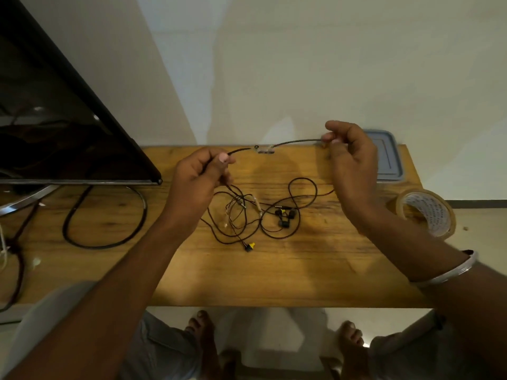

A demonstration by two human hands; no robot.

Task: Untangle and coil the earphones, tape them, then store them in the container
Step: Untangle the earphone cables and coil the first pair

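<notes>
I held one stretch of the earphones' cord taut between my hands, above the far edge of the table. My left hand pinched it between the thumb and curled fingers. My right hand pinched the other end between thumb and forefinger, with the remaining fingers loosely curled. The small remote sat about midway along that stretch, with something clear and shiny on it.

From my left hand the cord dropped into a loose black tangle on the middle of the table, nearer to me than both hands. The black buds lay clustered at its right side, and a yellow-tipped plug at its near side. One loop ran off under my right wrist.

The container, grey-blue lid on, sat at the far right corner, partly hidden behind my right hand. The tape lay by the right edge.
</notes>
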